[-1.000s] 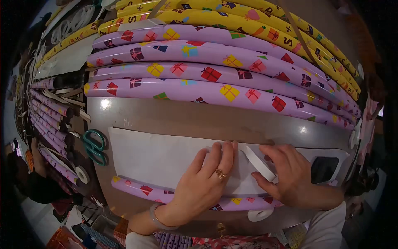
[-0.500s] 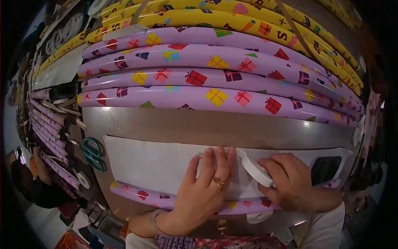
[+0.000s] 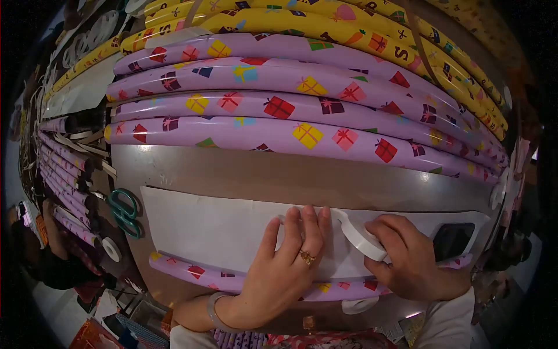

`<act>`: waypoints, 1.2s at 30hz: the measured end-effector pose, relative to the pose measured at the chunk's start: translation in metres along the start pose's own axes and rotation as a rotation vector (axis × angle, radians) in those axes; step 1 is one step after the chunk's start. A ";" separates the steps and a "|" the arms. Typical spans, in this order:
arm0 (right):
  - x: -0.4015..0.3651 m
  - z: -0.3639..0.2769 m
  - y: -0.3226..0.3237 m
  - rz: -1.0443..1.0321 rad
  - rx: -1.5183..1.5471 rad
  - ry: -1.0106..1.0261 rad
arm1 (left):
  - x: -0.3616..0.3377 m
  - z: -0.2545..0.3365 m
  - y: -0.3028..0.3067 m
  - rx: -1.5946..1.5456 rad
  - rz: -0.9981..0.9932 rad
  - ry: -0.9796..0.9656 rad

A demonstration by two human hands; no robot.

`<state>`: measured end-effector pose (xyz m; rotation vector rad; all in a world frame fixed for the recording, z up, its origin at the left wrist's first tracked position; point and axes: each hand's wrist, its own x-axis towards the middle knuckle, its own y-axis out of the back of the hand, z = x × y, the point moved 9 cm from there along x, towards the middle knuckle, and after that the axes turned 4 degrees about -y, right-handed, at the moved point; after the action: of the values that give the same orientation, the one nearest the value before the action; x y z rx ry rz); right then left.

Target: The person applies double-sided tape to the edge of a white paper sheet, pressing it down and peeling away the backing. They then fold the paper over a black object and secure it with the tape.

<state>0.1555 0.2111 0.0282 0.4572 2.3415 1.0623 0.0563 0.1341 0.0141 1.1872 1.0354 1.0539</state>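
Here's the right hand [image 3: 407, 256] pinching the white tape roll [image 3: 366, 243] over the pale sheet [image 3: 197, 221], left hand [image 3: 288, 264] pressing, fingers spread; roll looks light and firm, its strip [image 3: 342, 217] limp, likely sticky: grip the rim

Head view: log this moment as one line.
left hand: on white paper | right hand: gripping tape roll, strip toward left hand | phone: on paper's right end | scissors: left of paper
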 end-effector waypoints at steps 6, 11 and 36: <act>-0.001 0.004 0.001 0.036 0.036 -0.040 | 0.002 0.003 0.001 0.036 -0.020 0.011; -0.006 0.005 0.004 0.095 0.137 -0.049 | 0.007 0.000 0.011 -0.117 -0.033 0.097; -0.017 0.015 -0.001 0.258 0.275 -0.245 | 0.006 0.016 -0.001 -0.122 -0.121 0.285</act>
<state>0.1784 0.2108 0.0242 0.9583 2.2532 0.7423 0.0733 0.1366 0.0144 0.8805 1.2287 1.1949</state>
